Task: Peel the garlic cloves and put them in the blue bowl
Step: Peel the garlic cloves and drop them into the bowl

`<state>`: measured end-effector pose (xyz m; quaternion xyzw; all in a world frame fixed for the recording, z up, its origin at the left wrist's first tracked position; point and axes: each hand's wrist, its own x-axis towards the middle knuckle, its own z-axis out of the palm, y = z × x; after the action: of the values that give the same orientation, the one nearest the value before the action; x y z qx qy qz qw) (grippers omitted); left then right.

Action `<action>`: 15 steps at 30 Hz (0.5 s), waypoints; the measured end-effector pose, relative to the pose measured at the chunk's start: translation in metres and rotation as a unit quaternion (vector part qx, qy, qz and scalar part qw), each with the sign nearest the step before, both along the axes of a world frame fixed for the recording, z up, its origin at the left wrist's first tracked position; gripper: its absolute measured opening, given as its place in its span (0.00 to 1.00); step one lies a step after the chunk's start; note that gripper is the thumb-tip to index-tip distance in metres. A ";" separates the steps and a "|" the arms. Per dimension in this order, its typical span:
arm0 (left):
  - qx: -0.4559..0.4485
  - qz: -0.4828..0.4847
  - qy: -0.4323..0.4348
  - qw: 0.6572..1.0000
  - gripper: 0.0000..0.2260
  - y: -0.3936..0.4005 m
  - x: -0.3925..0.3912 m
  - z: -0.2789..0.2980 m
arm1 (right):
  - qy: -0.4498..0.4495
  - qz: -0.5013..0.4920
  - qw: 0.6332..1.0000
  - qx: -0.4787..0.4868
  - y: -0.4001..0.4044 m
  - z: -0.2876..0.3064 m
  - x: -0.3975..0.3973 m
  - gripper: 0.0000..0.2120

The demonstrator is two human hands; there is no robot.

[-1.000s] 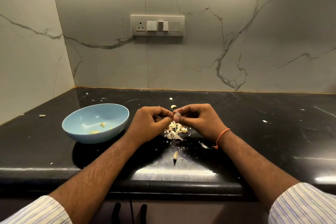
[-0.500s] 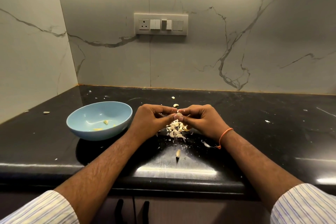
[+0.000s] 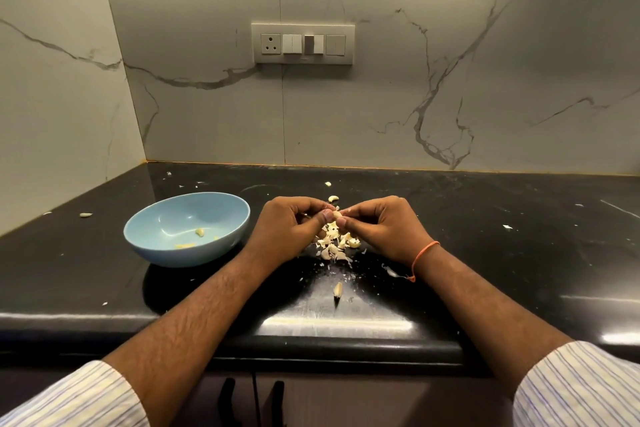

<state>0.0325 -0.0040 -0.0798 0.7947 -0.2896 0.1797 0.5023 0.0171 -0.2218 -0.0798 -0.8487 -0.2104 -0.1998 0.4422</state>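
Note:
A pale garlic clove (image 3: 336, 215) is pinched between the fingertips of my left hand (image 3: 289, 229) and my right hand (image 3: 382, 227), held a little above the black counter. Under the hands lies a heap of papery garlic skins and clove pieces (image 3: 335, 242). The blue bowl (image 3: 166, 246) stands just left of my left hand, with a few peeled pieces (image 3: 199, 231) inside. One loose clove (image 3: 337, 289) lies nearer to me, and another (image 3: 332, 198) lies just behind the hands.
The counter's rounded front edge (image 3: 311, 343) runs below my forearms. Marble walls close the back and left, with a switch plate (image 3: 303, 44) above. Small skin scraps dot the counter; a stray piece (image 3: 85, 214) lies at the far left.
Both hands stay together on the clove with only small finger movements. The view has shifted slightly, so everything sits a little further right and higher.

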 end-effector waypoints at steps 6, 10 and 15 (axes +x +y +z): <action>-0.015 0.017 -0.008 1.000 0.06 -0.001 0.004 -0.002 | -0.098 -0.026 0.994 -0.038 0.005 0.000 0.000 0.05; -0.027 0.027 -0.021 0.999 0.06 -0.001 0.006 -0.003 | -0.147 -0.036 0.987 -0.058 0.009 0.002 0.001 0.04; -0.020 0.034 -0.028 0.999 0.05 -0.001 0.004 -0.002 | -0.187 -0.048 0.976 -0.098 0.010 0.002 0.002 0.06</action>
<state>0.0363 -0.0054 -0.0822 0.7883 -0.2725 0.2248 0.5037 0.0193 -0.2121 -0.0775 -0.8446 -0.2664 -0.3545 0.3000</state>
